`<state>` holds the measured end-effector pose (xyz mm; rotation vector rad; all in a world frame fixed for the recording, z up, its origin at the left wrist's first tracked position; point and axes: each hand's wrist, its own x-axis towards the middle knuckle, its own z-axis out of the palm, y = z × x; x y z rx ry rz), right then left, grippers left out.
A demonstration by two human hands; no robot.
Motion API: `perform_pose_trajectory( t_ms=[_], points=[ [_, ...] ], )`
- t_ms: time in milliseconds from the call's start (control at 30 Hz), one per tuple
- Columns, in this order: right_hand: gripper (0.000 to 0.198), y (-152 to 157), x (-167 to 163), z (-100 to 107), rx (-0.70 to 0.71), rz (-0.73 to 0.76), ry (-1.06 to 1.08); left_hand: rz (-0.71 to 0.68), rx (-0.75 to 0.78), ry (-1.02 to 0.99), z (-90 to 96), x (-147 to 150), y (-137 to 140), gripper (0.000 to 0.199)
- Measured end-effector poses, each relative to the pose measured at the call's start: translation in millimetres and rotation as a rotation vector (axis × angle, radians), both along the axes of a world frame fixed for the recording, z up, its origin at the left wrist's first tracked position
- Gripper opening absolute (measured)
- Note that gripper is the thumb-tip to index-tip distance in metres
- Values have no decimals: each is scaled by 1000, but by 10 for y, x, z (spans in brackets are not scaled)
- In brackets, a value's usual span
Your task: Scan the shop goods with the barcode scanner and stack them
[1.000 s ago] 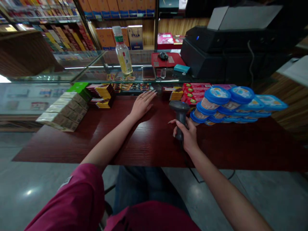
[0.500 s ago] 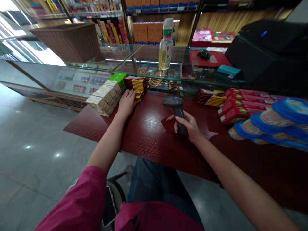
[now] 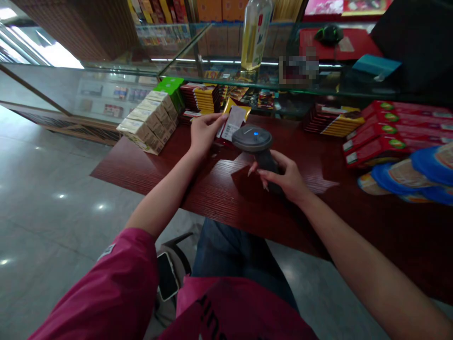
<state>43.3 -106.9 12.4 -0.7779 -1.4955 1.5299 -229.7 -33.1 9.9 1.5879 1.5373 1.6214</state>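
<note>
My right hand (image 3: 283,177) grips the handle of a dark handheld barcode scanner (image 3: 252,139), whose head shows a small blue light and points away from me. My left hand (image 3: 203,132) holds a flat yellow and red packet (image 3: 234,122) tilted up, its white label side facing the scanner head just in front of it. Both hands hover over the dark red wooden counter (image 3: 219,198). Behind the packet stands a stack of similar yellow and red packets (image 3: 205,97).
A row of beige and green boxes (image 3: 150,118) sits at the counter's left end. Red packs (image 3: 385,134) and blue-lidded tubs (image 3: 417,177) lie at the right. A glass display case (image 3: 219,71) behind carries a bottle (image 3: 255,35). A phone (image 3: 167,282) rests by my lap.
My left hand went left to the packet stack, picked up one yellow and red packet and brought it before the scanner. My right hand raised the scanner toward it.
</note>
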Motion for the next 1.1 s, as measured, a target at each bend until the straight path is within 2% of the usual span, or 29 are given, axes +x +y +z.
perform_pose_trajectory(
  t_ms=[167,333,467,600,700,800,867,967,1100],
  points=[
    [49,21,-6,-28,-24,34,-21,-83,-130,-51,-77,93,12,31],
    [41,9,-5,21,-30,55,-52,-88,-141,-34,-122,35,49,28],
    [43,-7,1,66,-50,48,-61,-91,-120,-34,-168,2,59,24],
    [48,-5,18,48,-80,-50,9,-63,-87,-55,-161,11,58,28],
    [49,15,103,20,-88,-231,96,-23,4,-82,-103,126,144,36],
    [51,21,291,5,-88,-461,164,-69,101,-19,21,430,298,38],
    [51,-10,450,4,-100,-571,192,-101,181,132,140,736,399,31],
    [51,-108,673,3,-133,-656,220,-157,292,436,320,1263,539,22],
    [49,-248,870,-12,-140,-752,237,-326,390,745,453,1907,724,30]
  ],
)
